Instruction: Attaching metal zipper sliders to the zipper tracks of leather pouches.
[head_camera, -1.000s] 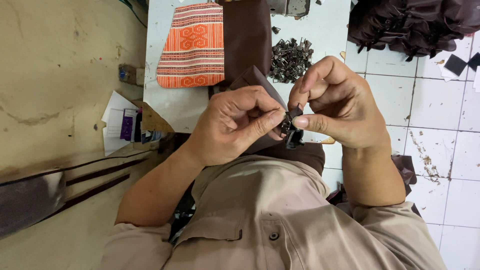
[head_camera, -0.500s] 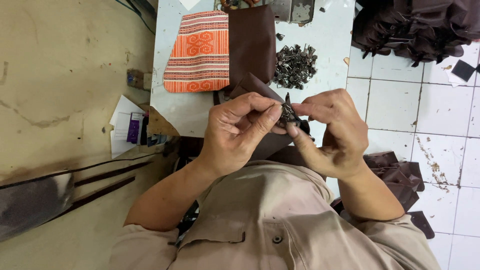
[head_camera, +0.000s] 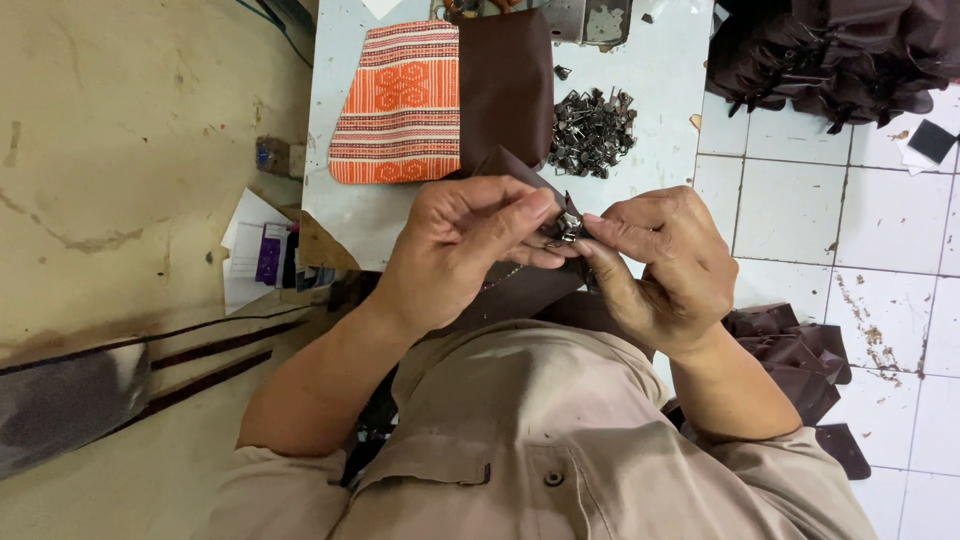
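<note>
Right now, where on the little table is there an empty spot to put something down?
Bare tabletop shows right of the pile of metal clips, up to the table's edge. Another patch lies below the orange woven pouch, by the left hand. The middle is crowded with pouch, brown fabric and clips.

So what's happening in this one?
A person in a tan shirt pinches a small metal clasp between left hand and right hand, working it onto a brown strap. On the table ahead lie a pile of metal clasps and an orange woven pouch with a brown panel.
</note>
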